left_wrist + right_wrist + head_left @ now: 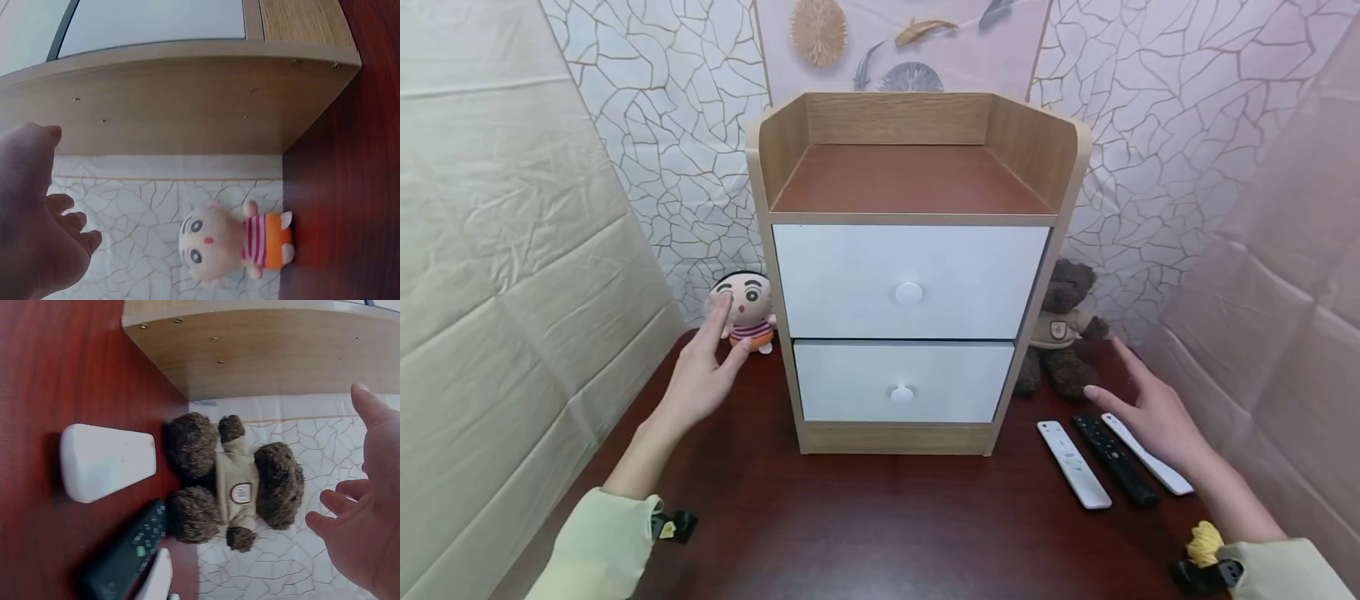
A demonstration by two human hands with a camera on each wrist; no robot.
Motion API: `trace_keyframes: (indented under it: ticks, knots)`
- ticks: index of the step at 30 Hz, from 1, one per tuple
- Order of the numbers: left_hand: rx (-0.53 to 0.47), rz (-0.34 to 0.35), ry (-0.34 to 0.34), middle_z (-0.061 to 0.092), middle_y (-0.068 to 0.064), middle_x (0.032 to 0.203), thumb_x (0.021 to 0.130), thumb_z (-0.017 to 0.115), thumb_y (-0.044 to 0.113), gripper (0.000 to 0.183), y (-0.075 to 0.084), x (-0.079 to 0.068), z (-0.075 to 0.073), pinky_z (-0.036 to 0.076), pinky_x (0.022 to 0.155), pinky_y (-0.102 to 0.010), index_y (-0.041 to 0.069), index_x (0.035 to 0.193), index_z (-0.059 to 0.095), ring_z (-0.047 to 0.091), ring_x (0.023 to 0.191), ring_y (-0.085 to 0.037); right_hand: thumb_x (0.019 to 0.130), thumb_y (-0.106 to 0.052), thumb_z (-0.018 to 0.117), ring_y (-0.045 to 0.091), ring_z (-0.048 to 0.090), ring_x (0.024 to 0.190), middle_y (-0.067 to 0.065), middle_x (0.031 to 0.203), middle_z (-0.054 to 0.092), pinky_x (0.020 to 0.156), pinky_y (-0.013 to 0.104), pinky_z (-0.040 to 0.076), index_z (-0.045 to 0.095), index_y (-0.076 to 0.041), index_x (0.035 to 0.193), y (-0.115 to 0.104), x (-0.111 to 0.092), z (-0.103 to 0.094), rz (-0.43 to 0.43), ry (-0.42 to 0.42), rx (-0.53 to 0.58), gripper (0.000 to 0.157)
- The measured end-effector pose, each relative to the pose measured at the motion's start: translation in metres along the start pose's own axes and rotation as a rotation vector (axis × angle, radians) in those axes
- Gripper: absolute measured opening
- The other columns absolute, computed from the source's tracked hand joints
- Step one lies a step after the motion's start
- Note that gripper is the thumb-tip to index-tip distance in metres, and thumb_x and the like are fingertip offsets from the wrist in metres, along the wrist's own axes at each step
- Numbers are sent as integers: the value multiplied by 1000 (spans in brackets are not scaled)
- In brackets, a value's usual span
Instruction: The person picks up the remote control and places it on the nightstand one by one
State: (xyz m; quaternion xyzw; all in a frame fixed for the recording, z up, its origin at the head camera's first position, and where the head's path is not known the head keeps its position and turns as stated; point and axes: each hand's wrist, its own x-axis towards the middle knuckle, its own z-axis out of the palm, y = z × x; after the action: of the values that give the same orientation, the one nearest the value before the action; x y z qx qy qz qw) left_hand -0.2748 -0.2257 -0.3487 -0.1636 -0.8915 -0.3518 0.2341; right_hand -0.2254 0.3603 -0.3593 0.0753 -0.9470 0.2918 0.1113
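1. We see the left hand (698, 379), fingers loosely extended, empty, near a doll (749, 315) toward the worktop's (880, 517) back-left corner.
2. We see the right hand (1161, 421), likewise extended, empty, near a teddy bear (1063, 367) toward the back-right corner.

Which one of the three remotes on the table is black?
The middle one: the black remote lies between the left white remote and the right white remote in the head view. Its dark colour sets it apart.

Two slim white remotes (1073, 464), one black remote (1115, 460), one brown plush bear (1052, 332), one striped-shirt plush doll (751, 302), one wooden two-drawer cabinet (912, 258).
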Motion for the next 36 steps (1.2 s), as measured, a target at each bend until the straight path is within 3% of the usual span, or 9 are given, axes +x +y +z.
trace_keyframes:
  ticks: [3,6,8,10,15,18,22,33,36]
  knots:
    - [-66,13,36,26,-21,165,105,62,21,73,4,-2,5,31,117,-65,14,165,22,30,148,-42,104,-39,62,64,36,131,38,158,23,92,75,42,7,-6,165,4,-7,4,23,17,36,89]
    - [-114,33,66,36,-22,160,105,62,19,71,13,-4,9,36,114,-63,16,165,24,38,144,-41,103,-36,65,61,40,132,36,158,28,95,40,56,11,-4,165,9,-13,10,24,47,91,88]
    - [-163,48,69,36,-17,161,105,62,17,71,22,-5,10,39,113,-60,17,165,24,39,144,-38,102,-32,67,59,40,133,35,158,30,88,14,52,13,-3,164,12,-17,12,17,67,134,87]
    - [-217,69,73,35,-11,163,105,61,15,70,29,-7,11,42,112,-57,17,165,24,39,145,-35,102,-29,67,58,41,132,35,157,32,76,-2,40,15,-2,164,14,-20,15,9,74,172,85]
    - [-326,97,80,32,-1,165,105,59,8,69,37,-9,16,41,114,-47,17,165,25,37,147,-26,103,-27,66,57,44,130,37,153,37,75,-2,43,17,1,163,22,-27,20,33,57,212,82]
    - [-382,122,95,34,-3,164,105,58,4,68,40,-7,21,38,117,-34,14,164,26,38,146,-22,103,-24,67,24,57,129,38,149,41,75,0,45,20,4,161,27,-33,26,47,67,224,80]
    - [-464,147,101,35,-7,163,104,57,-2,68,42,-6,27,39,115,-24,10,164,25,42,143,-25,101,-18,69,-22,43,109,39,146,43,78,-1,45,25,10,157,32,-43,36,42,87,274,77]
    - [-467,168,118,35,-7,163,104,55,-4,69,46,-3,33,41,113,-23,12,164,25,42,144,-27,100,-19,71,-24,45,103,37,142,50,80,-1,42,32,14,152,35,-58,49,56,92,265,73]
    - [-454,161,126,35,-4,163,103,56,-4,70,47,-3,34,42,114,-28,10,164,25,42,144,-25,99,-18,72,-23,47,101,36,140,52,79,-1,43,34,13,152,36,-61,51,57,91,247,72]
